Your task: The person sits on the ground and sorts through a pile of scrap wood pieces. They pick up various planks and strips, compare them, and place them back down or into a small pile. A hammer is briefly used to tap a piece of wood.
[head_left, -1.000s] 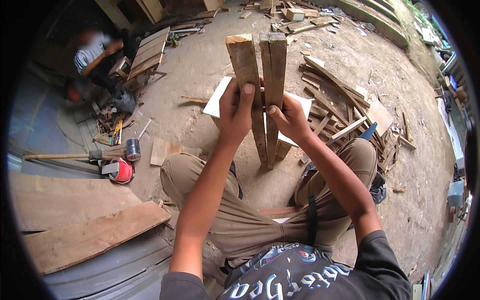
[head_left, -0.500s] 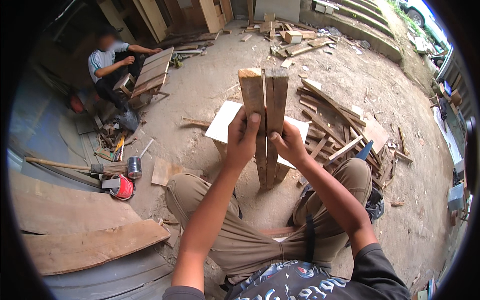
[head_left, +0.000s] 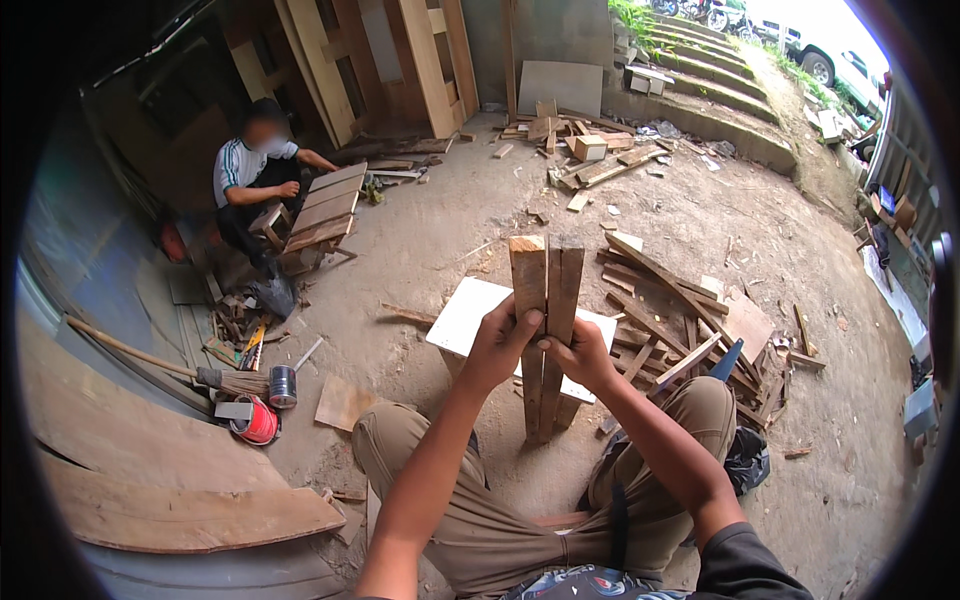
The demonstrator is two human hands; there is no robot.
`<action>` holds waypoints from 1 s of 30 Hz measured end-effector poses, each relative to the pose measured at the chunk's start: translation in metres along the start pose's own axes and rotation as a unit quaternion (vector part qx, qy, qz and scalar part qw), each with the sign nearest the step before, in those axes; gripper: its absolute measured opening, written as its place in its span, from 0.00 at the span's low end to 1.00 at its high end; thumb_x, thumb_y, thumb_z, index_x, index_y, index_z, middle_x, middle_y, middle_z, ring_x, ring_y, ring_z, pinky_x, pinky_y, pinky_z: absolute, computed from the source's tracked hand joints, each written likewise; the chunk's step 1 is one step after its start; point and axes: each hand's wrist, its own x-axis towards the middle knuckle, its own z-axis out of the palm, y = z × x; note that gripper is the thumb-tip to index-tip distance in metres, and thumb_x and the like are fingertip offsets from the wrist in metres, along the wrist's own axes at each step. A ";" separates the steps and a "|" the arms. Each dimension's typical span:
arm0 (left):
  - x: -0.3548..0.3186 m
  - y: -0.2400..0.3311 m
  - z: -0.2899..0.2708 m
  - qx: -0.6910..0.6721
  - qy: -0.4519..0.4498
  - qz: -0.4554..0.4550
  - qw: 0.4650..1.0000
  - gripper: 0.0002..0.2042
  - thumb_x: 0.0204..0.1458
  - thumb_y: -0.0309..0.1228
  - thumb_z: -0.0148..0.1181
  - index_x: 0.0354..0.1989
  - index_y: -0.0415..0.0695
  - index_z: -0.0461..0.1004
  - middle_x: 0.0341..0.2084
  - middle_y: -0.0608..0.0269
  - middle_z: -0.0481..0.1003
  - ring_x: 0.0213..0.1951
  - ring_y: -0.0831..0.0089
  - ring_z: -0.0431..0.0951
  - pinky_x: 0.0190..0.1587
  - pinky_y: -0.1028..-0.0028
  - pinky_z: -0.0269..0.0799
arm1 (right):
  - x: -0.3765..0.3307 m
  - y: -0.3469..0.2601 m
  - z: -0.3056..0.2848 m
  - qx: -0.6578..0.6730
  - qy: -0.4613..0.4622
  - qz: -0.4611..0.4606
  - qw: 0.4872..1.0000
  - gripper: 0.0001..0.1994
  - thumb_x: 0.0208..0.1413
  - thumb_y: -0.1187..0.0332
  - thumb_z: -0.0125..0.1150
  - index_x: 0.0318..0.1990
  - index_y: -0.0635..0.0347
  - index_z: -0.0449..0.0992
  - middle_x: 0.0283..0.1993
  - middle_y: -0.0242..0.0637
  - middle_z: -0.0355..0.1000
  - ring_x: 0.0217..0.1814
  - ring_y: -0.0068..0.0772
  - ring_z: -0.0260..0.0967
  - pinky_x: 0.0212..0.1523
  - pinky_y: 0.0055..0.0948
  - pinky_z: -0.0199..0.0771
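Observation:
Two narrow wooden planks stand side by side in front of me, their long edges close together. My left hand (head_left: pixel 503 345) is closed around the left plank (head_left: pixel 529 268), which has a pale cut end. The right plank (head_left: pixel 566 280), darker and greyer, is gripped by my right hand (head_left: pixel 584 356). Both thumbs lie on the near faces, close to the seam; most of the other fingers are hidden behind the wood. Beyond and below the planks is a low bench with a white top (head_left: pixel 466 308), partly covered by my hands.
A heap of scrap wood (head_left: pixel 650 335) and a blue saw blade (head_left: pixel 727 360) lie to the right. At the left are a broom (head_left: pixel 240 381), a metal can (head_left: pixel 283 386), a red container (head_left: pixel 258 422) and large boards (head_left: pixel 190 517). Another person (head_left: pixel 250 180) sits beside a slatted wooden piece (head_left: pixel 325 210).
The planks and both hands sit lower in the picture as the whole view has shifted. The gap between the planks has narrowed, and my hands have come closer together.

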 end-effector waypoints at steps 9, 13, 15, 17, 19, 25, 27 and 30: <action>0.019 -0.003 -0.015 0.031 -0.089 -0.068 0.993 0.19 0.58 0.37 0.59 0.50 0.35 0.71 0.44 0.55 0.77 0.49 0.69 0.77 0.53 0.67 0.73 | -0.001 0.000 0.001 0.016 -0.009 0.017 1.000 0.13 0.53 0.71 0.66 0.44 0.65 0.74 0.33 0.38 0.77 0.36 0.23 0.73 0.40 0.28 0.74; 0.041 0.027 0.005 -0.059 -0.103 -0.078 0.990 0.16 0.48 0.25 0.64 0.46 0.35 0.74 0.39 0.53 0.79 0.46 0.66 0.79 0.52 0.65 0.75 | -0.002 0.005 0.001 0.014 0.011 0.001 1.000 0.10 0.53 0.70 0.65 0.39 0.65 0.75 0.30 0.33 0.75 0.34 0.21 0.69 0.36 0.27 0.71; 0.038 0.016 0.006 -0.068 -0.082 -0.067 0.992 0.16 0.47 0.24 0.65 0.46 0.36 0.74 0.37 0.55 0.79 0.43 0.67 0.80 0.49 0.66 0.76 | -0.002 0.001 0.000 0.007 0.019 -0.004 1.000 0.09 0.53 0.70 0.66 0.37 0.65 0.75 0.29 0.30 0.74 0.33 0.19 0.67 0.35 0.26 0.70; 0.035 0.011 0.003 -0.080 -0.065 -0.055 0.993 0.16 0.45 0.23 0.66 0.44 0.36 0.74 0.33 0.59 0.78 0.39 0.69 0.80 0.46 0.67 0.77 | -0.002 0.001 0.005 0.011 0.008 0.013 1.000 0.09 0.53 0.71 0.66 0.38 0.65 0.76 0.29 0.30 0.74 0.33 0.19 0.68 0.36 0.26 0.70; 0.035 0.012 0.004 -0.062 -0.062 -0.058 0.994 0.16 0.45 0.23 0.66 0.44 0.36 0.74 0.33 0.59 0.79 0.39 0.69 0.80 0.46 0.67 0.77 | -0.002 0.005 0.006 0.018 0.016 -0.005 1.000 0.10 0.52 0.70 0.67 0.38 0.65 0.76 0.30 0.30 0.75 0.34 0.19 0.69 0.36 0.26 0.71; 0.037 0.016 0.004 -0.048 -0.067 -0.069 0.994 0.17 0.46 0.24 0.66 0.46 0.33 0.75 0.37 0.54 0.80 0.42 0.66 0.81 0.48 0.66 0.78 | 0.000 0.001 0.000 0.030 -0.025 0.025 0.999 0.12 0.52 0.69 0.68 0.42 0.62 0.77 0.34 0.35 0.78 0.39 0.24 0.75 0.40 0.28 0.74; 0.040 0.015 0.001 -0.047 -0.077 -0.073 0.993 0.19 0.46 0.25 0.66 0.48 0.32 0.74 0.40 0.51 0.80 0.44 0.64 0.81 0.49 0.65 0.78 | 0.000 0.005 -0.002 0.030 -0.033 0.044 0.998 0.12 0.52 0.70 0.68 0.42 0.62 0.77 0.34 0.35 0.78 0.39 0.22 0.74 0.40 0.28 0.74; 0.038 0.014 0.000 -0.072 -0.091 -0.035 0.993 0.15 0.51 0.23 0.63 0.48 0.33 0.75 0.41 0.56 0.80 0.45 0.70 0.80 0.51 0.70 0.76 | 0.000 0.002 -0.001 0.047 -0.046 0.062 0.996 0.12 0.52 0.70 0.68 0.42 0.62 0.77 0.34 0.34 0.78 0.39 0.20 0.73 0.40 0.27 0.74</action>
